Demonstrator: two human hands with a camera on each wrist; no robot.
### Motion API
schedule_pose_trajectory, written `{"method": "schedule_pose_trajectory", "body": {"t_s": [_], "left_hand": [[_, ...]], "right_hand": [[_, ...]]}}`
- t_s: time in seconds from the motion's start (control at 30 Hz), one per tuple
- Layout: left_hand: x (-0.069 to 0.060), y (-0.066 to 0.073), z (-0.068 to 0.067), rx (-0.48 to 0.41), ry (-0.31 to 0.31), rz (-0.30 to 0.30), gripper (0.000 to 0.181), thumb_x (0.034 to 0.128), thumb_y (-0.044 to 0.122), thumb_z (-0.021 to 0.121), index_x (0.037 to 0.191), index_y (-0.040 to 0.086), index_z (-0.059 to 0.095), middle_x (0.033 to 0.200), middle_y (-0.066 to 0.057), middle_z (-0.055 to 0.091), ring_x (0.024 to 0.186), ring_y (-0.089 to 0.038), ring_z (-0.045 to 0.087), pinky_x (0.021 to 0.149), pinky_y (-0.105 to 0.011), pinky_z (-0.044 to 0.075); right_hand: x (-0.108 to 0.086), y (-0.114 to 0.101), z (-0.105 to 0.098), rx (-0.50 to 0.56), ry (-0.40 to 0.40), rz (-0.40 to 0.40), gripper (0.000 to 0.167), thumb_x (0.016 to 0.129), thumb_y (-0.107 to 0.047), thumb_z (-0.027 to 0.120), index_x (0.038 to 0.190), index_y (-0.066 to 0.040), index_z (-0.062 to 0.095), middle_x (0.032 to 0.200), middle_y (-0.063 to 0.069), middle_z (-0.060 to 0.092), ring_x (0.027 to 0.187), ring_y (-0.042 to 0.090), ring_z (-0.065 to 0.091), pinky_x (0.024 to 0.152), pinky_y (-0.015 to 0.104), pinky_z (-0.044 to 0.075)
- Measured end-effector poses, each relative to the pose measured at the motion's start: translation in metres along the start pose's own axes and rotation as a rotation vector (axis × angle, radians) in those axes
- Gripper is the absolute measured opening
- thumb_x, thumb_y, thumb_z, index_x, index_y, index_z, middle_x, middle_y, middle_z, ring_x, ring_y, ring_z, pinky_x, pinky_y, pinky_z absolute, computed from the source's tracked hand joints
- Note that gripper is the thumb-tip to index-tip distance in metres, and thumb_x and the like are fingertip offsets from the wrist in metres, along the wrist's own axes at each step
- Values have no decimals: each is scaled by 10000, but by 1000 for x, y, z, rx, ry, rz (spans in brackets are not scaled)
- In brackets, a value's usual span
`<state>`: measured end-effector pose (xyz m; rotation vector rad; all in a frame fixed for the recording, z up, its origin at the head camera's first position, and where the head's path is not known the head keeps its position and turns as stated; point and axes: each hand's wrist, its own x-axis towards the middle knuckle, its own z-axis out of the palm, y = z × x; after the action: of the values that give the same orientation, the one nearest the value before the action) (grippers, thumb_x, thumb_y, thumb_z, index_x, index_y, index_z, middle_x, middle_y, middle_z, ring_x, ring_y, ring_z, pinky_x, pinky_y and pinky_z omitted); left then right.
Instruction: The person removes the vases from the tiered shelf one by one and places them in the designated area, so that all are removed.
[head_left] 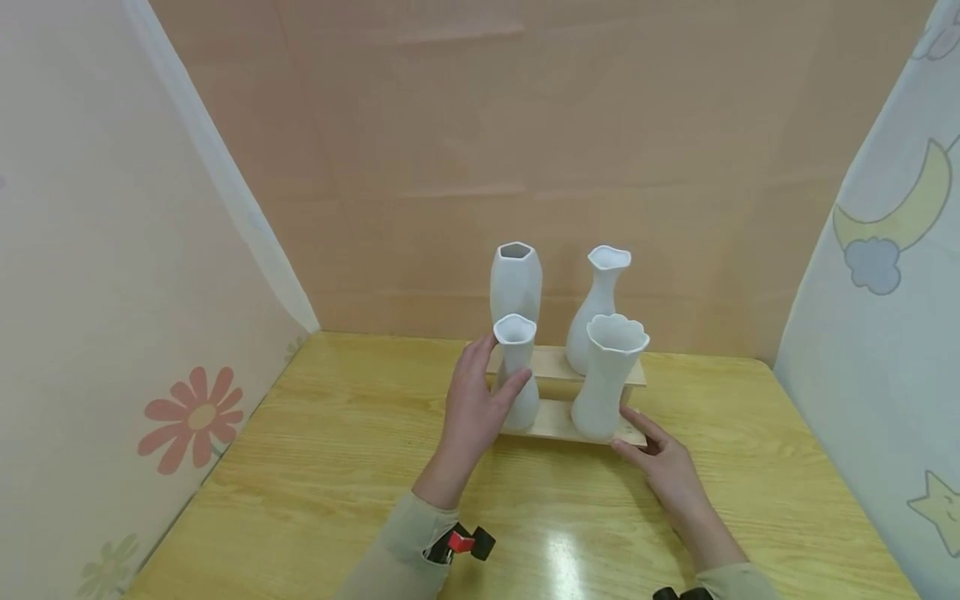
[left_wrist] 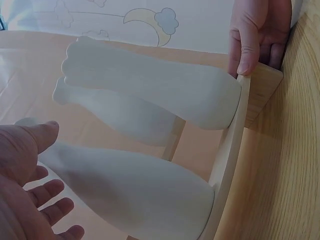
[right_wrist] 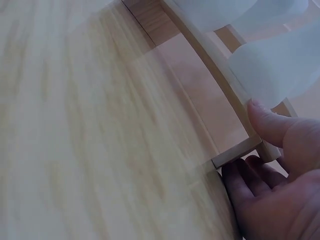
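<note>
A two-tier wooden stand point(head_left: 557, 421) carries white vases, two on each tier. My left hand point(head_left: 474, 404) is beside the front left vase point(head_left: 522, 408), which has a slim neck. In the left wrist view its fingers point(left_wrist: 47, 192) are spread and relaxed around the neck; contact with the vase is unclear. At the stand's right end, my right hand point(head_left: 666, 468) grips the lower tier. The right wrist view shows the thumb point(right_wrist: 270, 122) on the board and the other fingers curled beneath and beside it. The front right vase point(head_left: 602, 400), with a scalloped rim, stands close to that hand.
Behind, on the upper tier, stand a faceted vase point(head_left: 515, 287) and a narrow-necked vase point(head_left: 592, 321) with a flared mouth. A wood-grain table point(head_left: 360, 450) bears the stand. An orange backdrop point(head_left: 420, 167) closes the rear, with patterned panels point(head_left: 862, 375) at the sides.
</note>
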<state>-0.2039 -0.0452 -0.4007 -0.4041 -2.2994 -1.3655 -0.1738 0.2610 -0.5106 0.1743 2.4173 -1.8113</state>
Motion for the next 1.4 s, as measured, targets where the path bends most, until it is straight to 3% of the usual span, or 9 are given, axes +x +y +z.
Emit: {"method": "schedule_pose_trajectory", "body": {"t_s": [0.27,0.53,0.77,1.03,1.27,1.4], "left_hand": [[2,-5,4,-28,8,-26,632,993,290,864,1545,116,610,1489,-87,623,1379,-315,579,1139,-605,484],[4,-6,7,-35,16,-34,584,987,234,869,1506,99,638,1440,-98,646,1353,-306,602,1127,-587,496],[4,-9,10,-31,6,-66,506,1009,250,844,1456,97,663,1380,-106,673,1300,-346,647,1096,-611,520],[4,-8,13,-34,9,-69,451,1017,209,832,1412,61,673,1269,-100,706,1175,-291,675,1033,-509,573],[3,-7,13,-55,23,-70,420,1009,185,839,1385,74,688,1265,-92,718,1175,-287,694,1022,-490,593],[3,-6,11,-71,39,-50,412,999,156,846,1370,62,693,1255,-103,721,1169,-291,705,1012,-480,605]], "right_hand": [[3,6,2,-10,-16,-35,808,1037,-474,773,1722,-245,412,1818,59,237,1431,287,521,972,134,477],[4,8,-2,-25,-14,-89,779,1048,-433,775,1713,-217,431,1795,83,293,1214,172,645,967,172,515],[4,9,-3,-30,-14,-120,765,1055,-430,768,1710,-212,439,1793,109,299,1455,313,499,971,127,483],[6,12,-3,-12,-17,-118,764,1057,-428,765,1714,-222,433,1805,128,259,1527,353,427,965,120,482],[6,13,-4,-16,-21,-115,778,1053,-431,769,1717,-212,426,1813,155,220,1585,397,357,955,92,463],[6,12,-4,-29,-18,-111,781,1055,-449,760,1720,-221,419,1812,145,231,1554,375,407,958,96,462]]}}
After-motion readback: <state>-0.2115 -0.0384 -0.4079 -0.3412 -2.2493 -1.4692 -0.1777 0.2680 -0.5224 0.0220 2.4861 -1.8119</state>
